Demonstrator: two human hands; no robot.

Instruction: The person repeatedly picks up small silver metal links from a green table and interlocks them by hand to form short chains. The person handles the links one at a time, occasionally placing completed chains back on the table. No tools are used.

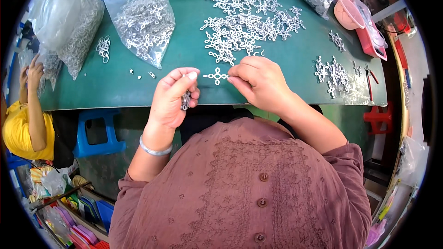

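Note:
Between my two hands, over the near edge of the table, is a silver cross-shaped link piece [217, 76] made of small rings. My right hand [258, 82] pinches it at its right end. A short gap parts its left end from my left hand [177, 93], whose thumb and forefinger are pressed together. Curled fingers of that hand hold several small metal links [185, 101] in the palm. Just beyond my hands lies a wide heap of similar cross-shaped link pieces [244, 25]. Whatever sits between my left fingertips is too small to make out.
Clear plastic bags of metal links [143, 27] stand at the far left of the green table [184, 46]. Smaller link piles [339, 74], red-handled pliers [369, 83] and a pink basket [349, 13] are on the right. A person in yellow [30, 127] works at left, near a blue stool [99, 133].

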